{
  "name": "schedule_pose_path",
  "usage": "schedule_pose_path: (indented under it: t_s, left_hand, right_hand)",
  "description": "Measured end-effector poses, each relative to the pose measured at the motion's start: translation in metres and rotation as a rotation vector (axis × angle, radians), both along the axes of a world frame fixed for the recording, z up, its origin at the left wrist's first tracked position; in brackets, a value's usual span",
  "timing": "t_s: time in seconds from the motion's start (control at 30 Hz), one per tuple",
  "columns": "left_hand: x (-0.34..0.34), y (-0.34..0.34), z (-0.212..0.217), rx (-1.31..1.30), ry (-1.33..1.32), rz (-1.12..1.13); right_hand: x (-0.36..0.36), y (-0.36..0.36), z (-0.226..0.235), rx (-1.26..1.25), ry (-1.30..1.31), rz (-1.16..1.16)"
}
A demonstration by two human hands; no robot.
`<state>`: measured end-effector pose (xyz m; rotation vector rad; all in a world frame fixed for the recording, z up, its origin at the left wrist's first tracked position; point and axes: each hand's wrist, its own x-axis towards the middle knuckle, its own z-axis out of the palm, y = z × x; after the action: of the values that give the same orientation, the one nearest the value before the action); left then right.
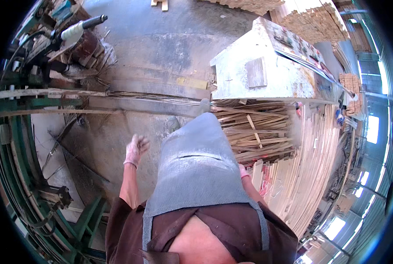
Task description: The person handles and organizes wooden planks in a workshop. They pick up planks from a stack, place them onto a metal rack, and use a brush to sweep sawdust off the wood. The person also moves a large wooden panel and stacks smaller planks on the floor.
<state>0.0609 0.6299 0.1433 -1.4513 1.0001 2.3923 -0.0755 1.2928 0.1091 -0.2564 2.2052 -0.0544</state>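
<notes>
Dark maroon shirt [121, 233], open at the neck, worn by the person; nearest the camera. Over it, one grey apron [196, 180], dusty, with a slit-like dark line across the front.

Left hand [137, 149]: in a pale, pinkish work glove, held out beside the apron above the grey floor [154, 61]. Fingers look bent; blur hides whether they are pressed together or pinch anything.

Right hand [243, 171]: mostly behind the apron's edge, only a pink glove cuff and wrist area plain. Grip cannot be told. Nearest to it, on the person's right: a heap of loose wooden strips [267, 132], lying crosswise at several angles, and a short pale board [257, 174]. Just beyond, a long stack of pale boards [313, 145], edges running lengthwise, with a red-and-white tangle [267, 187] at its near side.

Ahead, right: a white box-like cabinet [231, 72], stained, with a grey square panel [256, 72] on its face and a long rod [308, 66] along its top edge.

Left: green machine frame [18, 171]; long thin strips [161, 99] extending from near it toward the heap. Upper left: a machine part with a black handle [95, 21].
</notes>
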Motion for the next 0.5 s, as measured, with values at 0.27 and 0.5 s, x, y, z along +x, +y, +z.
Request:
schedule_pose_path:
  t_s: [0.27,0.5]
  left_hand:
    - [0.06,0.018,-0.04,0.096,-0.186,0.241]
    - [0.086,0.069,-0.038,0.178,-0.41,0.222]
  right_hand:
    - [-0.152,-0.167,0.122,-0.129,0.088,-0.432]
    - [-0.211,-0.233,0.128,-0.256,0.01,-0.605]
